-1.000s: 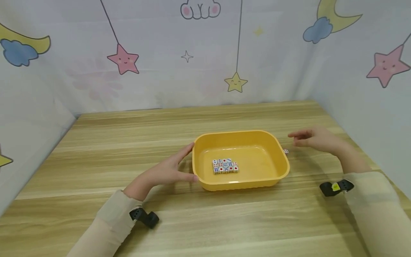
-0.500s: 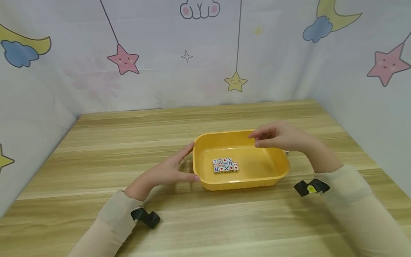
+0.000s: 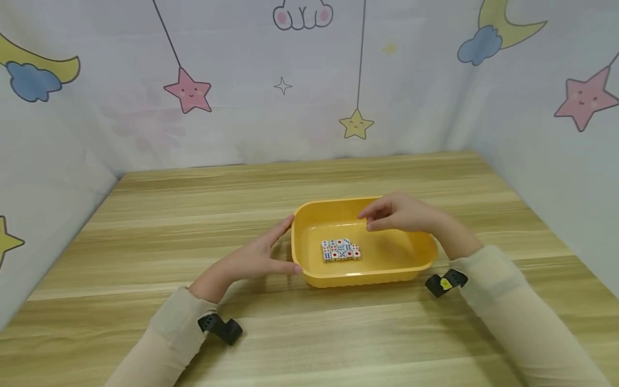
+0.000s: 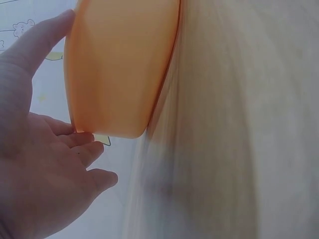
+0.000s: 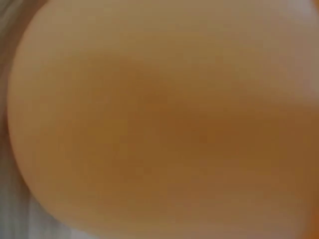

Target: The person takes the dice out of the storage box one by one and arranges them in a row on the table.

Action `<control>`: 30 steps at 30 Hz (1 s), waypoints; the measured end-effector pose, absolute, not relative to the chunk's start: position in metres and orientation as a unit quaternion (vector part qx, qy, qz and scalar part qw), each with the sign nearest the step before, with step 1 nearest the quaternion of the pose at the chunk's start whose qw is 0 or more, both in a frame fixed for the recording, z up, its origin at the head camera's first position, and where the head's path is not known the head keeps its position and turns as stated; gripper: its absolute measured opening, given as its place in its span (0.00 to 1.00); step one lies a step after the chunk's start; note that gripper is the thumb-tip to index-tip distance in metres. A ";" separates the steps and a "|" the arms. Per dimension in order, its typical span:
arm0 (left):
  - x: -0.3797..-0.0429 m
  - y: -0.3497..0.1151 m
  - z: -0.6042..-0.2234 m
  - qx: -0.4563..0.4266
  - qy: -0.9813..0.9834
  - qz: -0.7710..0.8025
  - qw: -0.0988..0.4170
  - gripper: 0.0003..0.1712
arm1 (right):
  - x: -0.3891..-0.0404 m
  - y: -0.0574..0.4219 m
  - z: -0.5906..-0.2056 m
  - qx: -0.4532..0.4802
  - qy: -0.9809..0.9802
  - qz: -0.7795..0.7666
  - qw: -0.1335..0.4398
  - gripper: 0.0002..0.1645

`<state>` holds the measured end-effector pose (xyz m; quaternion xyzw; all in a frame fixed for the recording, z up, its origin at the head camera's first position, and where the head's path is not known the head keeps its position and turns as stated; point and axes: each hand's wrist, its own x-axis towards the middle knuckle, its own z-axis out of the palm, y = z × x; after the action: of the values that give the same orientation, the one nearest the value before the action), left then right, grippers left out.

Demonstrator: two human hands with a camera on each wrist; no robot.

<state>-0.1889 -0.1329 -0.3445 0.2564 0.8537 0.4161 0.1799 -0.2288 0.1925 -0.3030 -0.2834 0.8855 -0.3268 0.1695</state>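
Observation:
A yellow rectangular tub [image 3: 358, 281] stands on the table, with several white dice [image 3: 340, 251] in neat rows on its floor, left of centre. My left hand [image 3: 253, 258] rests against the tub's left end with fingers spread; the thumb and a fingertip touch its rim. In the left wrist view the left hand [image 4: 40, 154] is beside the tub's outer wall [image 4: 117, 69]. Above the tub's right half is my right hand [image 3: 403, 214], its fingers bent toward the thumb. Whether it holds anything is hidden. The right wrist view is a blur of skin.
The wooden table [image 3: 309, 333] runs back to a white cloth backdrop [image 3: 242, 123] printed with stars and moons. Similar cloth stands along the left and right sides. A dark camera [image 3: 221, 329] is strapped to the left wrist, another camera [image 3: 446, 282] to the right.
My right hand has moved left, from beside the tub's right end to over its inside. A die seen earlier just right of the tub is now out of sight. My left hand has stayed put.

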 end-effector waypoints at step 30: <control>-0.190 -0.132 -0.344 0.266 0.852 0.416 0.172 0.61 | -0.234 0.173 -0.332 -0.291 0.876 -0.302 0.238 0.11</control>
<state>-0.1897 -0.1319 -0.3443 0.2657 0.8524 0.4165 0.1716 -0.2336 0.1729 -0.3319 -0.2909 0.8760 -0.3021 0.2382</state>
